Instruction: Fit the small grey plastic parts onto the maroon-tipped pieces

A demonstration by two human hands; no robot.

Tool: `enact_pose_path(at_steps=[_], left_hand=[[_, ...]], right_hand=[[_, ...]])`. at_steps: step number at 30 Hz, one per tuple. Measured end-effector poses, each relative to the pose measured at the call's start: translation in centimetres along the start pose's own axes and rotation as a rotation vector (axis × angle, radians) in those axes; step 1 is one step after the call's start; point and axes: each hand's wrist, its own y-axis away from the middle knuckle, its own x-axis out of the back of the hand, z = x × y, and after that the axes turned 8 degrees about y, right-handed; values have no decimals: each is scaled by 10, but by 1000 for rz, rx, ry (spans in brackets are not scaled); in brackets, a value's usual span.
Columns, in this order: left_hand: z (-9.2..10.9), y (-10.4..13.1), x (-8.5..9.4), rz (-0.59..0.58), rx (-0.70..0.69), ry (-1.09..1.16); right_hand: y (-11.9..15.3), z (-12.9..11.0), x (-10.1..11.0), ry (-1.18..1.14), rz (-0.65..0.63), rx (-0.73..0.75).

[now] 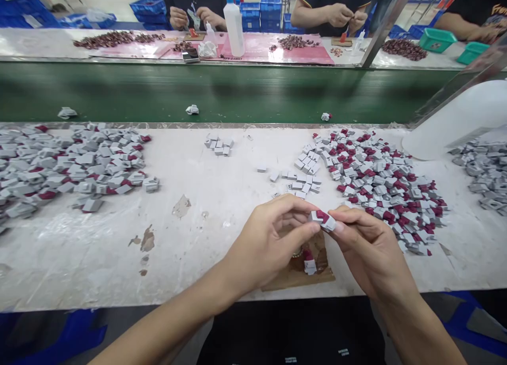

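Observation:
A small grey and dark-red plastic piece (322,219) is pinched between my two hands, above the front of the white table. My left hand (273,238) holds its left end between thumb and fingers. On its right end are the thumb and fingertips of my right hand (368,243). Below them a brown board (327,272) lies at the table's front edge, partly hidden by my left hand, with another grey and dark-red piece (309,264) on it. Behind my hands sits a group of small grey blocks (301,181).
Mixed grey and red pieces (380,180) are heaped at right, another heap (71,169) at left. A white bottle (455,122) leans in at right. Beyond, a green conveyor (237,90) carries several pieces; people work across it.

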Motion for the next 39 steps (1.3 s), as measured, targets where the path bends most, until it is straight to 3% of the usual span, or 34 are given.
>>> enact_pose_path(at_steps=[7, 12, 18, 22, 24, 25, 28, 31, 35, 37, 39], left_hand=[[17, 7, -8, -41, -274, -254], [20, 7, -7, -41, -333, -344], [16, -3, 2, 73, -366, -347], [26, -24, 15, 159, -354, -212], [44, -40, 23, 217, -307, -89], [56, -48, 28, 249, -285, -38], [97, -65, 41, 345, -289, -1], [128, -78, 55, 424, -379, -61], [143, -98, 68, 447, -433, -80], [148, -104, 69, 436, -465, -77], [154, -106, 69, 396, -521, -38]], right_hand=[[-1, 2, -4, -167, -70, -14], [-4, 4, -9, -174, -83, -22], [-16, 6, -19, -37, 3, 44], [-52, -15, -31, 154, -58, 147], [-84, -49, -33, 394, -60, 276], [-102, -72, -33, 526, 3, 384], [-159, -165, -32, 761, 388, 788], [-217, -267, -37, 767, 591, 1012], [-280, -380, -56, 906, 616, 1057], [-296, -412, -67, 1001, 541, 971], [-296, -420, -77, 1082, 428, 891]])
